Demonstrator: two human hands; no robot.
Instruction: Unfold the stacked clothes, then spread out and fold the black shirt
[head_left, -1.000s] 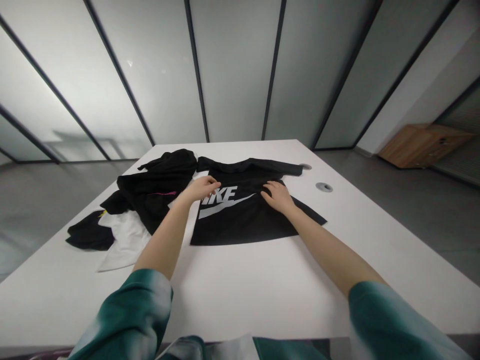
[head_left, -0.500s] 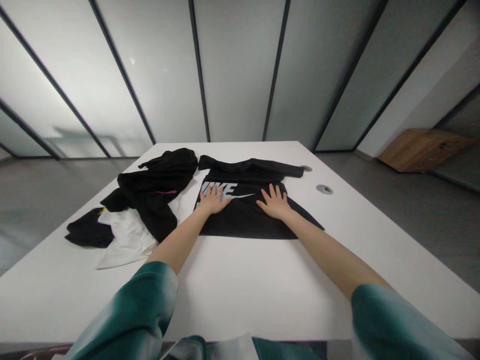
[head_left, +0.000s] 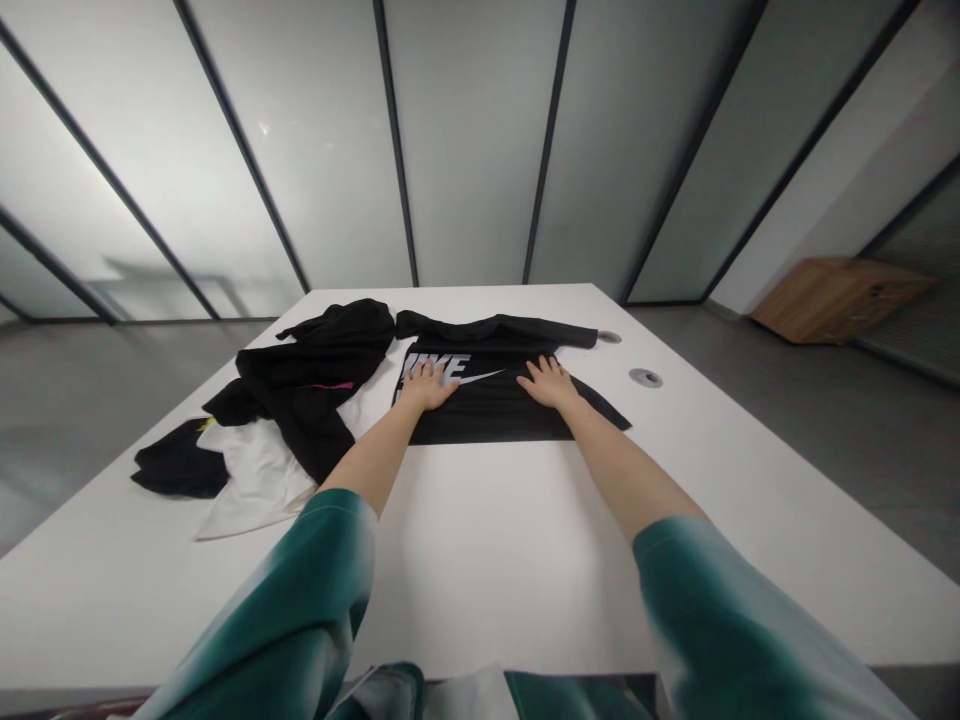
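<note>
Bench point(head_left: 487, 560) is holding a shirt point(head_left: 491, 415), left hand point(head_left: 426, 386) and right hand point(head_left: 549, 382) lying flat on it, apart, uneven pushing probably risking creases.

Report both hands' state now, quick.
Left hand: open, fingers spread on the black shirt, over its lettering.
Right hand: open, flat on the same shirt, gripping nothing.

A black Nike T-shirt point(head_left: 487, 415) lies spread print side up on a white tabletop point(head_left: 495, 560), its near hem point(head_left: 487, 441) running almost straight across and its lower right corner flaring outward. White block lettering point(head_left: 455, 367), partly covered at its left end, reads upright from the near side above a slim pale swoosh point(head_left: 484, 377). Beyond the print, dark cloth bunches in folds, with the right sleeve point(head_left: 562, 332) stretched out sideways.
</note>
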